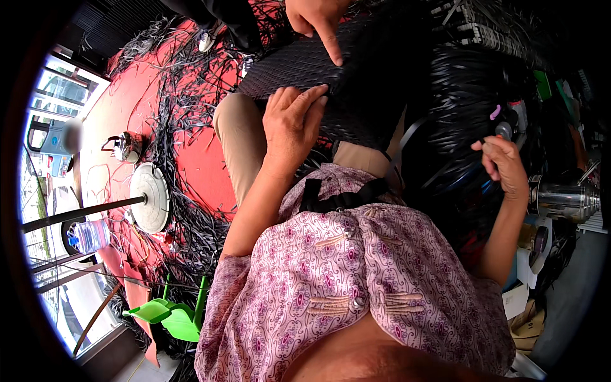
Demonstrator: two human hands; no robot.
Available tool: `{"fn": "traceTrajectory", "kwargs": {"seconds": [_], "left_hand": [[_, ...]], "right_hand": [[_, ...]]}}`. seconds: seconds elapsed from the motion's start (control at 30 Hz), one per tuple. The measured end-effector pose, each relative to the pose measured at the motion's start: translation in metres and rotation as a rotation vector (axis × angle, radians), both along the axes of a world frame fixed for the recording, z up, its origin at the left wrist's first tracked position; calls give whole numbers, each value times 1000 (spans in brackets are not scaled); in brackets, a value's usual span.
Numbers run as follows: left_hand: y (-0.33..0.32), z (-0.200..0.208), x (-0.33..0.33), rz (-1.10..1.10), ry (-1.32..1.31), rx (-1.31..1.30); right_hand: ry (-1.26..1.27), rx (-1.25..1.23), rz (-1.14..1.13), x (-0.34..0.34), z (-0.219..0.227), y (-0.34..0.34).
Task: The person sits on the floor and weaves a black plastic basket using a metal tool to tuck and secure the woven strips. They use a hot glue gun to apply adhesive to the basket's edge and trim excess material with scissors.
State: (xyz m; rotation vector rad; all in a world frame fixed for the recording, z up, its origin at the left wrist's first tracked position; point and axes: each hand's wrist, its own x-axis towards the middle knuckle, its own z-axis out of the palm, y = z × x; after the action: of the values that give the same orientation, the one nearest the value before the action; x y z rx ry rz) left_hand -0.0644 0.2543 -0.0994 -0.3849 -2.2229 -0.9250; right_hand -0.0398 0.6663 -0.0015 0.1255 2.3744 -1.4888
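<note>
A black woven panel (280,70) of flat plastic strands rests across my lap. My left hand (291,124) is on it, thumb and forefinger pinched together at a dark edge of the weave. Out to the right, my right hand (504,164) is raised with its fingers curled; what they hold, if anything, I cannot make out. A loose grey strip (410,137) curves up from my lap between the two hands. Another person's hand (321,22) reaches in from the top, its forefinger pointing down at the weave just above my left hand.
Black strips (172,121) litter the red floor (207,169). A thick bundle of black strands (464,114) lies on the right, near a metal pot (563,198). At left are a kettle (129,146), a round pale base (149,197) with a pole and a green dustpan (181,321).
</note>
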Motion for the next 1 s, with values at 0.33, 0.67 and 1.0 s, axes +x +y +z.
{"fn": "traceTrajectory", "kwargs": {"seconds": [0.33, 0.67, 1.0], "left_hand": [[5, 11, -2, -23, 37, 40], [9, 16, -15, -66, 38, 82], [8, 50, -78, -345, -180, -50]], "right_hand": [[-156, -117, 69, 4, -43, -23], [-194, -154, 174, -15, -50, -63], [-112, -167, 156, -26, -103, -96]]}}
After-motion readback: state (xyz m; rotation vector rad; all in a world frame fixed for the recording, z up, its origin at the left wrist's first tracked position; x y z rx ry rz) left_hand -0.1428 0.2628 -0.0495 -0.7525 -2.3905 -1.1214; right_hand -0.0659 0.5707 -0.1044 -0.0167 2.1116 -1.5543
